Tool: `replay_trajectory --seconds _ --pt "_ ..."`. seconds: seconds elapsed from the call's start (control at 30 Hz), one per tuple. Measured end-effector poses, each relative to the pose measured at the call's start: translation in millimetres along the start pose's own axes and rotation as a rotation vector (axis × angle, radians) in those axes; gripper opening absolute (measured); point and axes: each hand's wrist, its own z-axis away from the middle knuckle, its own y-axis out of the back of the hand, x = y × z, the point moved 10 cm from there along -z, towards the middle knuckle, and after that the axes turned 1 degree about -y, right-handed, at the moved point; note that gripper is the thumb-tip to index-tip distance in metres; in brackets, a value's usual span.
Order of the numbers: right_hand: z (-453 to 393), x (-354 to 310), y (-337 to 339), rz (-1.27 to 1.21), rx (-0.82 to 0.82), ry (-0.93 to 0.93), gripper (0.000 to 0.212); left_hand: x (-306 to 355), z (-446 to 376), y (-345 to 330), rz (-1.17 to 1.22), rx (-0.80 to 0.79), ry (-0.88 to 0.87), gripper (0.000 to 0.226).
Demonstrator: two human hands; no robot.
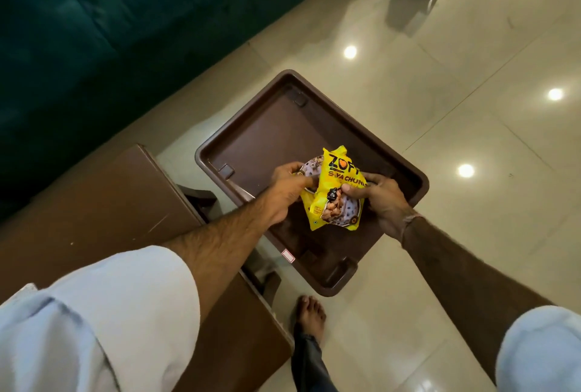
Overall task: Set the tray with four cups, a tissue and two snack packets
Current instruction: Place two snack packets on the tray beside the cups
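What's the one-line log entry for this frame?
hands: left hand and right hand both grip yellow snack packets | place: over brown tray | cups: none seen | tissue: none seen

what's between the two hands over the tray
The yellow snack packets, gripped by the left hand and right hand above the brown tray, in the head view.

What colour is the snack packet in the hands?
Bright yellow snack packet, with dark lettering; head view shows it best.
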Motion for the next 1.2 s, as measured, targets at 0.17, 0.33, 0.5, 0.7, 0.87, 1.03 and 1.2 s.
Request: replay_trajectory --seconds 0.17,0.33,0.5,0.7,0.87,1.03,1.2 --pt "17 -23 -36 -0.134 -0.157 -0.020 0.069 2 19 18 0.279 -0.052 0.021 0.039" --pt "54 -61 -96 -0.151 -0.313 -0.001 0.055 33 54 66 0.498 0.012 -0.055 0.063" --pt "105 -116 -162 -0.181 -0.405 0.077 0.053 92 107 123 0.617 -0.018 -0.164 0.065" --pt "194 -190 -251 -0.174 -0.514 0.173 0.047 158 190 206 0.636 0.027 -0.242 0.062" --pt "279 -232 -330 -0.104 -0.603 0.212 0.038 202 272 276 0.634 0.014 -0.325 0.050" --pt "376 -261 -418 0.007 -0.675 0.259 0.038 226 367 377 0.633 0.087 -0.424 0.056" --pt "468 -276 -492 0.111 -0.716 0.318 0.036 229 460 474 0.617 0.184 -0.534 0.040"
